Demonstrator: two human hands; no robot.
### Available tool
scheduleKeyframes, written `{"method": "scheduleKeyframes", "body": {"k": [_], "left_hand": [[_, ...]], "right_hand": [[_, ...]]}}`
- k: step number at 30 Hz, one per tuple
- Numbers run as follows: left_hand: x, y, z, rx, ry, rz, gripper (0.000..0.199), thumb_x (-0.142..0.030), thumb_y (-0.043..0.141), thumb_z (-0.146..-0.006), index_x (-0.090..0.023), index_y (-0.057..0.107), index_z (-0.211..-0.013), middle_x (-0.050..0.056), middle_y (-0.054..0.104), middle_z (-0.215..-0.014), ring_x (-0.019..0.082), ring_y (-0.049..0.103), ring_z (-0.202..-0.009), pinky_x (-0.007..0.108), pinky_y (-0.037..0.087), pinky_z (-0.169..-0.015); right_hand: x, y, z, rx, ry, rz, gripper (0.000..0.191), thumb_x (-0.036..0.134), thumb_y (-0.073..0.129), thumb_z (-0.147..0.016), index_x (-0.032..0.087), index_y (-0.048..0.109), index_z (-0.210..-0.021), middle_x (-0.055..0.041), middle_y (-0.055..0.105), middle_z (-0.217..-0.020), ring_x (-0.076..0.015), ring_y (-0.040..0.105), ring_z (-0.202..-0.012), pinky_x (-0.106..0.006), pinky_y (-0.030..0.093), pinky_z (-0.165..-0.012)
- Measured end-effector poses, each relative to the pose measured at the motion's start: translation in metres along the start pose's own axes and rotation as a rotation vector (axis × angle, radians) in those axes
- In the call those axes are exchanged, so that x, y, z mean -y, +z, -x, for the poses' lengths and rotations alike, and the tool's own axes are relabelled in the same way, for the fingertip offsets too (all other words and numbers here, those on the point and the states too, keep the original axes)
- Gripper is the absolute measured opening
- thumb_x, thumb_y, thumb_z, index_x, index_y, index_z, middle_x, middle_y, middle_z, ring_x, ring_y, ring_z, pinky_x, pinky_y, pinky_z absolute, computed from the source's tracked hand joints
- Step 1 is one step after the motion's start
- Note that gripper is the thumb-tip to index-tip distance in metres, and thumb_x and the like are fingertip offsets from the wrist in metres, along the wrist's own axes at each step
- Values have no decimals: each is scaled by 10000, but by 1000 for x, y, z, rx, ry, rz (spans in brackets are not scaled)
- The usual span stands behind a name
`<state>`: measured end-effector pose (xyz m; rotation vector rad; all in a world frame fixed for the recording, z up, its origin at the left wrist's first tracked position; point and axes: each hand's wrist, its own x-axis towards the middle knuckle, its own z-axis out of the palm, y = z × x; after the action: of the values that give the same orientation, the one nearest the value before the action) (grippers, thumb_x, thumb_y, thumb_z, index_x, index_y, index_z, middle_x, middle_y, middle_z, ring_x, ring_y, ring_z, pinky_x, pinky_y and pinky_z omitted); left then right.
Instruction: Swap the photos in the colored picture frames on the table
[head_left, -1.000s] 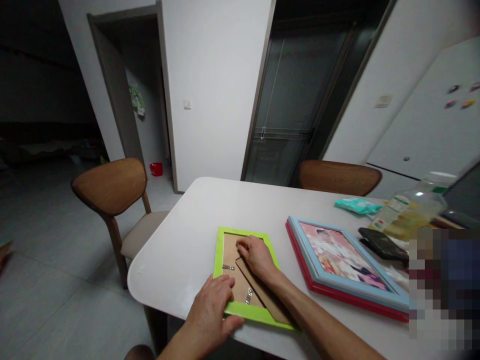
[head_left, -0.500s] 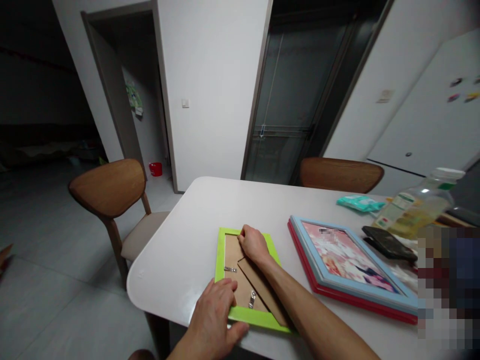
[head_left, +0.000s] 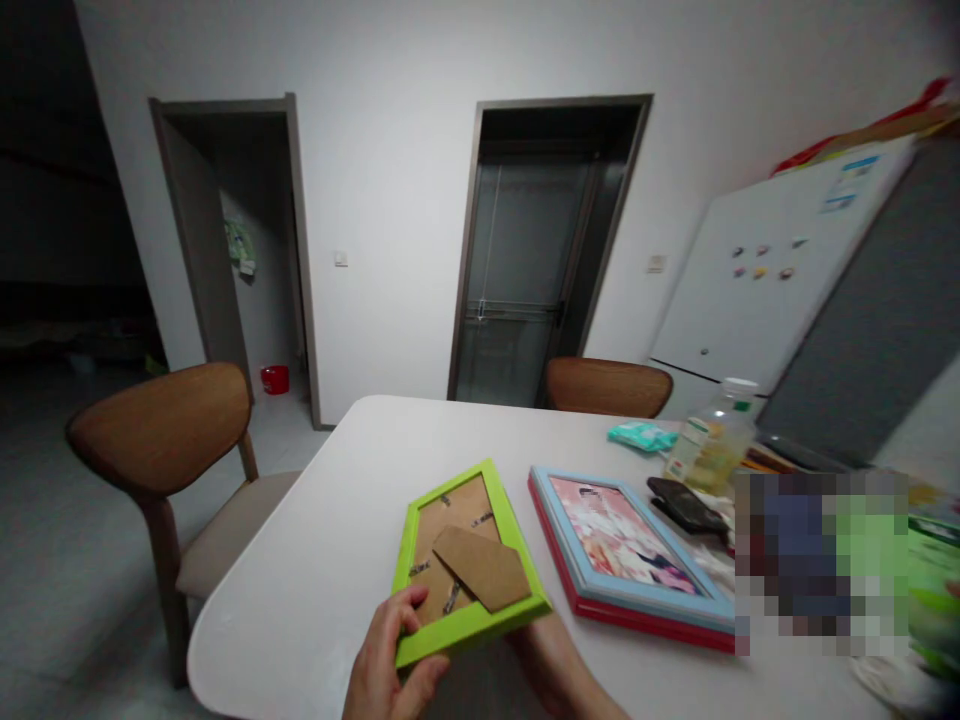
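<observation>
A lime-green picture frame [head_left: 514, 510] is tilted up off the table, its brown backing board facing me. A brown easel stand flap [head_left: 484, 565] lies slantwise over the backing, and several small metal clips sit around the board. My left hand [head_left: 390, 640] grips the near left corner, thumb below the edge and fingers over the backing. My right hand [head_left: 544, 650] reaches under the near right side of the frame and holds it from beneath; its fingers are hidden. To the right, a light-blue frame [head_left: 637, 540] with a pink picture lies on a red frame [head_left: 645, 625].
On the white table [head_left: 315, 560] stand a clear bottle [head_left: 712, 440] of yellowish liquid and a teal packet [head_left: 641, 436]. A dark phone-like object [head_left: 686, 505] lies beside the frames. Wooden chairs stand at the left [head_left: 165, 430] and the far side [head_left: 607, 387].
The green frame has been lifted and tilted off the table. My right hand has left the backing's top edge and moved under the frame. The view has swung up and rightward.
</observation>
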<state>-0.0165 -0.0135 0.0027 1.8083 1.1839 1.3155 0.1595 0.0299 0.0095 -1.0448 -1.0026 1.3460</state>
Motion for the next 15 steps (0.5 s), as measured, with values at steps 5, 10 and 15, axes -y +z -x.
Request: {"method": "scheduleKeyframes", "body": {"k": [5,10,15], "left_hand": [[-22,39,-6,48,-41,415,353,-571,450,-724,-222,450,-779,84,524,-1137,267,422,-1114,416,344,-915],[-75,58,-36,67,-59,645,565,-517,598,-643,-238,343,-1062,107,441,-1231,249,419,-1121,385,343,-931],[-102,78,-69,143,-170,741,631,-352,563,-695,-146,242,-1197,135,534,-1126,234,526,-1002,337,454,-804]], "right_hand": [[-1,37,18,12,91,-367,394,515,491,-681,188,569,-885,-35,613,-698,-153,566,-608,-286,449,-574],[42,-11,7,-231,-98,-364,438,384,547,-671,253,474,-1083,8,625,-789,-136,570,-624,-242,442,-534],[96,-107,-7,-362,-9,3,623,255,540,-649,227,336,-1237,-1,653,-814,-155,591,-578,-279,454,-539]]}}
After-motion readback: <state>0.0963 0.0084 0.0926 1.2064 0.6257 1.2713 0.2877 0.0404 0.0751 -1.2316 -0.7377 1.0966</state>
